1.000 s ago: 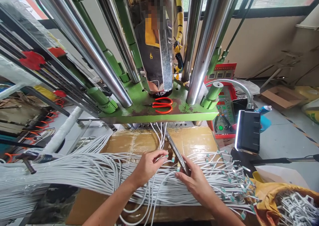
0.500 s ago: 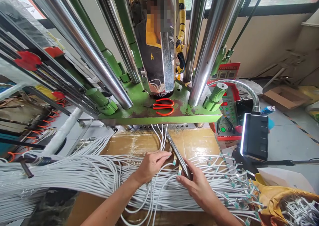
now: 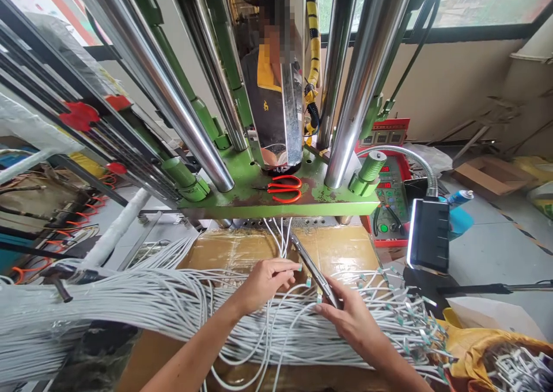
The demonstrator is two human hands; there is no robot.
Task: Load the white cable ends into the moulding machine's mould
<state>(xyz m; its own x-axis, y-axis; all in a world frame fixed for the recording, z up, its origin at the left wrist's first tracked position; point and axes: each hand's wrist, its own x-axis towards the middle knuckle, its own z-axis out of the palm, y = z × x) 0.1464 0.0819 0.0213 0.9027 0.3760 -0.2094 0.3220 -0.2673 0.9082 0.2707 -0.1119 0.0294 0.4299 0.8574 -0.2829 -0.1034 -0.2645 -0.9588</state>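
My right hand [image 3: 356, 317] is wrapped around the near end of a narrow dark metal bar [image 3: 313, 271], which slants away toward the press. Along the bar's left side are several small teal-tipped plugs [image 3: 308, 282] on white cables. At the uppermost plug, my left hand [image 3: 261, 285] has its fingers closed at a cable; the exact grip is partly hidden behind the fingers. Beneath both hands spreads a thick bundle of white cables [image 3: 173, 300]. More white cables [image 3: 279, 239] come out from under the press's green plate [image 3: 242, 207].
Orange-handled snips [image 3: 285, 189] lie on the green plate, between steel columns [image 3: 354, 92]. To the right are a red control box [image 3: 391, 239], a lamp [image 3: 430, 236] on a flexible neck and a yellow sack [image 3: 470, 346] holding white pieces. Brown cardboard [image 3: 345, 248] covers the worktop.
Both hands and the bar have shifted slightly right in view, as the camera view also moved. My left fingers look more stretched out along the uppermost plug than before.
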